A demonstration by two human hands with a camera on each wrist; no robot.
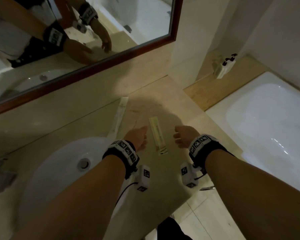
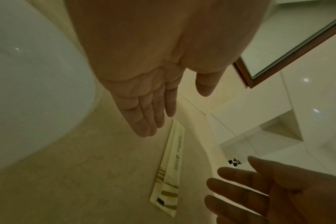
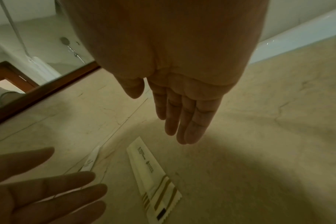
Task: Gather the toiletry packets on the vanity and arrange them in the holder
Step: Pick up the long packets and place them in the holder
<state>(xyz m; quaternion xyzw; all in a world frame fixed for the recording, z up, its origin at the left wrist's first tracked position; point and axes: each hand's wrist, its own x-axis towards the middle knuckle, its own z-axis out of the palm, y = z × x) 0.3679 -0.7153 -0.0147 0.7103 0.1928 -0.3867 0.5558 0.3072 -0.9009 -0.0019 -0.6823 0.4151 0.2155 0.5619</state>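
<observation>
While both hands (image 1: pixel 160 137) hover spread, flat striped paper pkt (image 1: pixel 158 135) lies btwn; slimmer white pkt (image 1: pixel 119 116) prob. plastic.

A bathroom: sink (image 1: pixel 59 163), bathtub (image 1: pixel 267 122), framed mirror (image 1: pixel 87 70).

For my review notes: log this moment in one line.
left hand: open, empty | right hand: open, empty | striped packet: flat between hands, untouched | white packet: near sink | holder: unseen

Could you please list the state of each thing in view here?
left hand: open, holding nothing, above the vanity.
right hand: open, holding nothing.
striped packet: lying flat on the vanity between the hands, untouched.
white packet: lying flat near the basin, untouched.
basin drain: cannot tell whether open or shut.
</observation>
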